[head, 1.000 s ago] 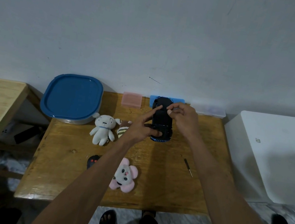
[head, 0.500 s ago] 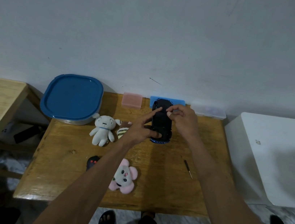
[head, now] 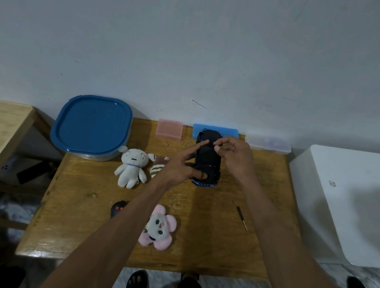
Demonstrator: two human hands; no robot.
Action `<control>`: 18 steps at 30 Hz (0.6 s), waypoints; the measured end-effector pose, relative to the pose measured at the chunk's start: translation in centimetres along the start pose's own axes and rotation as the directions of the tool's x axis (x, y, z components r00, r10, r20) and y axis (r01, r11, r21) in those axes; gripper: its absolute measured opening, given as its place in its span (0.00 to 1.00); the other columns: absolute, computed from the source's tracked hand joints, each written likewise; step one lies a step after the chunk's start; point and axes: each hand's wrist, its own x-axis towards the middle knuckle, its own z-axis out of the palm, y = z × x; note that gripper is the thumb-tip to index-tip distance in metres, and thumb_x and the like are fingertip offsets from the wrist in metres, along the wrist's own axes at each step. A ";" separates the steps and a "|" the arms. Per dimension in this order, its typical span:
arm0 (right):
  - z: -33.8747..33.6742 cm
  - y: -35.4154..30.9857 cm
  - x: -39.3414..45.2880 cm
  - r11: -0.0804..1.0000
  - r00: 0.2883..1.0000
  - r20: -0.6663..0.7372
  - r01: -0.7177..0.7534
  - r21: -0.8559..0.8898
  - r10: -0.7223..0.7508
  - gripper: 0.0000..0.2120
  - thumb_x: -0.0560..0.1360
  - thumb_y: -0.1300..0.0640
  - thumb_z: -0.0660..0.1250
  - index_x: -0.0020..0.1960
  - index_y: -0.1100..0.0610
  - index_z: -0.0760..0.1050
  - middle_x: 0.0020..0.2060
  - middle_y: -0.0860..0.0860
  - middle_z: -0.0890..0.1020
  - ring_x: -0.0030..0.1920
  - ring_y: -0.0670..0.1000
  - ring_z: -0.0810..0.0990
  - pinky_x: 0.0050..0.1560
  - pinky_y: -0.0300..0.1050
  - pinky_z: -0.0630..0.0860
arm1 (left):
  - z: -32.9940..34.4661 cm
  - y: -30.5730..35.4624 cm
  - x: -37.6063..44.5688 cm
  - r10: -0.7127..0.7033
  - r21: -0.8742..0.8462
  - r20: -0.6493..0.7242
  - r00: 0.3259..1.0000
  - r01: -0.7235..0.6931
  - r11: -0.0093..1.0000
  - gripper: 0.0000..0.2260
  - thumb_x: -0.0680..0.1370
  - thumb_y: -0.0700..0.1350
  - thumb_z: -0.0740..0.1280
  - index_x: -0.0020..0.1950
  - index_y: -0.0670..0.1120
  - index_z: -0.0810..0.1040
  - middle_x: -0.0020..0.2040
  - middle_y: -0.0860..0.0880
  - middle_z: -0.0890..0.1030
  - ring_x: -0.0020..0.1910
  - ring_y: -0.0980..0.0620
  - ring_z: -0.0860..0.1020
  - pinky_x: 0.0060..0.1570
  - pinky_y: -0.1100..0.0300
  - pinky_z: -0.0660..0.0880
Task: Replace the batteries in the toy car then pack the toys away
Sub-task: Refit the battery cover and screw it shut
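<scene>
The toy car (head: 207, 161), black with a blue edge at its near end, sits just above the centre of the frame, underside up, over the far middle of the wooden tabletop (head: 193, 249). The left hand (head: 179, 166) holds it from the left: the thumb lies curled across the near end, the index finger stretches straight along the underside toward the far end, and the other fingers are spread. The right hand (head: 235, 156) is at the car's far right edge, thumb and index finger pressed together in a pinch at the chassis; what lies between them is too small to make out.

A thin screwdriver (head: 241, 217) lies on the tabletop right of centre, apart from both hands. A white plush figure (head: 132, 166) lies left of the car, with a striped plush (head: 157, 167) beside it, partly hidden by the left hand. A pink plush (head: 159, 228) and a black remote (head: 117, 208) lie lower centre, partly under the left forearm. A blue-lidded container (head: 91, 126) stands at the upper left corner. Along the far edge are a pink box (head: 170, 128), a blue box (head: 227, 133) and a clear box (head: 268, 144).
</scene>
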 end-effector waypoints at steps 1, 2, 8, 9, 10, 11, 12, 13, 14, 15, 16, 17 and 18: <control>0.0 0.1 0.0 1.000 1.000 -0.002 0.006 -0.008 -0.006 0.04 0.77 0.59 0.71 0.50 0.53 0.82 0.46 0.49 0.84 0.48 0.45 0.81 0.41 0.34 0.72 | 0.0 0.0 0.0 -0.002 -0.005 0.001 1.000 0.002 1.000 0.43 0.69 0.24 0.73 0.74 0.59 0.71 0.69 0.48 0.76 0.69 0.42 0.76 0.61 0.44 0.80; 0.0 0.1 0.0 1.000 1.000 -0.006 0.012 -0.017 -0.013 0.04 0.77 0.59 0.71 0.51 0.53 0.82 0.46 0.49 0.84 0.48 0.44 0.81 0.41 0.34 0.72 | 0.0 0.0 0.0 -0.004 -0.009 0.000 1.000 0.004 1.000 0.42 0.69 0.24 0.73 0.74 0.59 0.71 0.69 0.48 0.76 0.68 0.42 0.75 0.61 0.43 0.79; 0.0 0.0 -0.1 1.000 1.000 -0.019 0.016 -0.013 -0.016 0.04 0.77 0.59 0.70 0.51 0.54 0.82 0.45 0.48 0.84 0.47 0.42 0.81 0.40 0.33 0.72 | -0.1 0.2 0.0 -0.003 -0.024 -0.006 1.000 0.003 1.000 0.42 0.69 0.24 0.73 0.72 0.61 0.72 0.68 0.45 0.76 0.68 0.40 0.75 0.62 0.40 0.79; -0.1 0.0 -0.1 0.999 1.000 -0.012 0.020 -0.029 -0.021 0.04 0.77 0.59 0.71 0.51 0.53 0.82 0.45 0.48 0.84 0.47 0.42 0.81 0.40 0.33 0.72 | -0.1 0.1 0.0 -0.006 -0.031 -0.009 1.000 0.006 0.999 0.42 0.69 0.24 0.73 0.73 0.60 0.72 0.68 0.45 0.76 0.68 0.40 0.76 0.61 0.41 0.79; 0.0 0.0 -0.1 0.999 1.000 -0.007 0.024 -0.049 -0.025 0.04 0.77 0.58 0.71 0.51 0.53 0.82 0.45 0.48 0.84 0.47 0.43 0.81 0.40 0.32 0.73 | -0.1 0.0 0.0 -0.009 -0.040 -0.011 1.000 0.009 0.999 0.42 0.69 0.23 0.73 0.74 0.59 0.71 0.67 0.45 0.76 0.67 0.40 0.76 0.59 0.43 0.80; 0.0 0.1 -0.2 0.997 1.000 -0.010 0.028 -0.069 -0.029 0.03 0.77 0.58 0.71 0.51 0.52 0.82 0.45 0.47 0.84 0.47 0.43 0.81 0.39 0.32 0.72 | -0.1 0.0 -0.1 -0.011 -0.047 -0.015 1.000 0.010 0.999 0.43 0.69 0.23 0.73 0.75 0.58 0.71 0.66 0.45 0.76 0.67 0.40 0.76 0.57 0.45 0.82; 0.2 0.1 -0.2 0.995 0.999 -0.022 0.036 -0.097 -0.038 0.03 0.77 0.57 0.71 0.50 0.52 0.82 0.45 0.47 0.83 0.46 0.43 0.80 0.39 0.32 0.72 | 0.0 -0.1 -0.1 -0.011 -0.047 -0.017 1.000 0.010 0.999 0.43 0.69 0.22 0.73 0.75 0.57 0.70 0.66 0.44 0.76 0.66 0.40 0.77 0.55 0.47 0.83; 0.3 0.2 -0.3 0.990 0.998 -0.040 0.047 -0.133 -0.052 0.03 0.77 0.57 0.71 0.50 0.51 0.82 0.45 0.46 0.82 0.46 0.43 0.79 0.39 0.32 0.71 | 0.1 -0.1 -0.2 -0.006 -0.041 -0.018 1.000 0.006 0.999 0.43 0.69 0.22 0.73 0.76 0.57 0.70 0.67 0.44 0.76 0.67 0.41 0.76 0.54 0.49 0.83; 0.4 0.3 -0.3 0.984 0.996 -0.059 0.056 -0.171 -0.067 0.02 0.76 0.56 0.72 0.49 0.50 0.82 0.46 0.46 0.81 0.46 0.43 0.78 0.40 0.32 0.70 | 0.1 -0.2 -0.2 0.001 -0.028 -0.018 1.000 -0.002 1.000 0.43 0.68 0.23 0.73 0.76 0.57 0.70 0.67 0.45 0.76 0.67 0.42 0.76 0.54 0.50 0.83; 0.4 0.3 -0.4 0.978 0.994 -0.075 0.060 -0.201 -0.077 0.02 0.76 0.56 0.72 0.48 0.49 0.82 0.46 0.46 0.79 0.46 0.43 0.76 0.40 0.32 0.68 | 0.1 -0.3 -0.2 0.013 -0.015 -0.016 1.000 -0.013 1.000 0.43 0.68 0.23 0.73 0.75 0.57 0.71 0.68 0.45 0.75 0.68 0.42 0.75 0.54 0.50 0.83; 0.5 0.3 -0.5 0.975 0.993 -0.085 0.059 -0.216 -0.079 0.02 0.75 0.56 0.73 0.47 0.49 0.82 0.45 0.45 0.78 0.45 0.42 0.75 0.40 0.32 0.67 | 0.1 -0.3 -0.2 0.022 -0.006 -0.017 1.000 -0.022 1.000 0.43 0.68 0.23 0.73 0.75 0.56 0.71 0.68 0.45 0.75 0.69 0.43 0.74 0.55 0.49 0.83; 0.5 0.3 -0.6 0.975 0.993 -0.092 0.054 -0.216 -0.076 0.02 0.75 0.56 0.73 0.46 0.49 0.82 0.43 0.44 0.78 0.44 0.41 0.75 0.39 0.32 0.67 | 0.2 -0.3 -0.3 0.031 0.000 -0.018 0.999 -0.031 1.000 0.43 0.68 0.23 0.74 0.75 0.56 0.72 0.68 0.45 0.75 0.69 0.43 0.74 0.56 0.47 0.82; 0.5 0.3 -0.6 0.977 0.992 -0.099 0.051 -0.206 -0.073 0.03 0.75 0.57 0.73 0.46 0.49 0.82 0.41 0.42 0.77 0.42 0.41 0.75 0.39 0.32 0.68 | 0.3 -0.3 -0.3 0.041 0.009 -0.019 0.999 -0.041 0.999 0.42 0.67 0.23 0.74 0.75 0.56 0.72 0.69 0.45 0.75 0.69 0.44 0.74 0.57 0.46 0.82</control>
